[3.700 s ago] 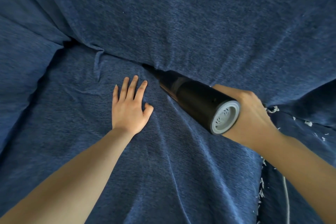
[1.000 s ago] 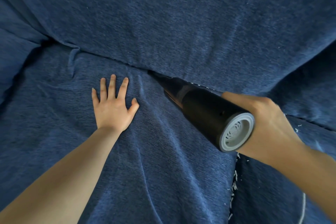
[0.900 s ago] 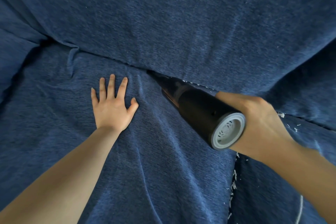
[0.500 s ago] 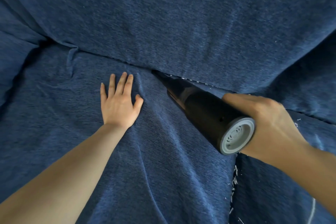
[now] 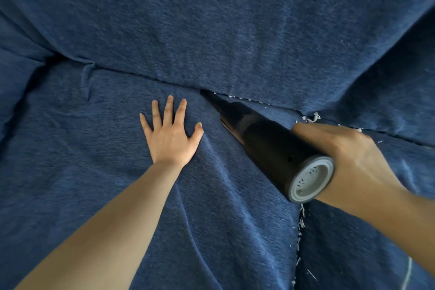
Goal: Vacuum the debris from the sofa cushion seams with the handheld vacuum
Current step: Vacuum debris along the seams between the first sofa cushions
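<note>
1. Your right hand (image 5: 348,160) grips the handheld vacuum (image 5: 270,148) round the rear half of its black body; the fingers (image 5: 313,129) curl over the top and far side, so their tips are hidden.
2. The vacuum lies slanted, its grey vented end cap (image 5: 310,179) towards you just beside your right wrist, and its tapered nozzle (image 5: 216,103) pointing up and left, well ahead of your grip.
3. The nozzle tip sits in the seam (image 5: 146,75) where the seat cushion (image 5: 94,148) meets the back cushion (image 5: 211,19).
4. Your left hand (image 5: 170,139) lies flat, palm down, on the seat cushion, fingers (image 5: 168,110) straight and spread wide, holding nothing. It rests near the nozzle, to its left, without touching it.
5. White debris (image 5: 312,117) lies along the seam to the right of the nozzle, just above your right hand, and more trails down the gap between the seat cushions (image 5: 300,226) below the end cap.
</note>
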